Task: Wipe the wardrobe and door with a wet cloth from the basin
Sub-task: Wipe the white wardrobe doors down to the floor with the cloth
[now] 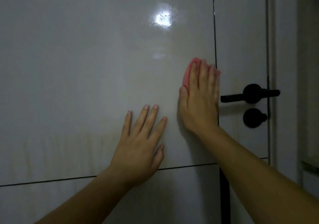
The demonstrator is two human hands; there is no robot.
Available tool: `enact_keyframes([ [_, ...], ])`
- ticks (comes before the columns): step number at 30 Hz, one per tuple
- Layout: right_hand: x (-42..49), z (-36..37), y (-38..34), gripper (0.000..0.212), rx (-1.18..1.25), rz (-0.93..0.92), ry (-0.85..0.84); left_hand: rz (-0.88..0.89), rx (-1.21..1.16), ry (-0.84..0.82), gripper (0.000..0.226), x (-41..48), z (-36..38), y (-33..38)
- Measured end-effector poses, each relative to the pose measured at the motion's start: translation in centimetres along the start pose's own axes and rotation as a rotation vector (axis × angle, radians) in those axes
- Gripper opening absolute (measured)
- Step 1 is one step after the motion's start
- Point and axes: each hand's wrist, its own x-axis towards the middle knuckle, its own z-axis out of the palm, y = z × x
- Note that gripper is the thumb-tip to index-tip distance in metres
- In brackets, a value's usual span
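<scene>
Cloth [187, 72] under right hand [198, 103], left of door handle [241, 97]; lock knob [253, 118], apparently, below.

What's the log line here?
left hand: flat on glossy white wardrobe panel | right hand: pressing pink cloth at panel's right edge | black door handle: untouched

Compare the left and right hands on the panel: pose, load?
Left hand spreads its fingers, bare on the glossy wardrobe panel; right hand holds fingers together, pressing a pink cloth. Left hand sits lower, near the horizontal seam; right hand higher, at the vertical seam. Both lie flat on that panel.
</scene>
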Motion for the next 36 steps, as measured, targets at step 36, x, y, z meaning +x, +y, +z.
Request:
enact_keyframes([
  [36,-18.0,1.5,8.2,0.076,-0.011,0.033,-0.134,0.006,-0.047,0.006,0.069,-2.6,3.8,7.0],
])
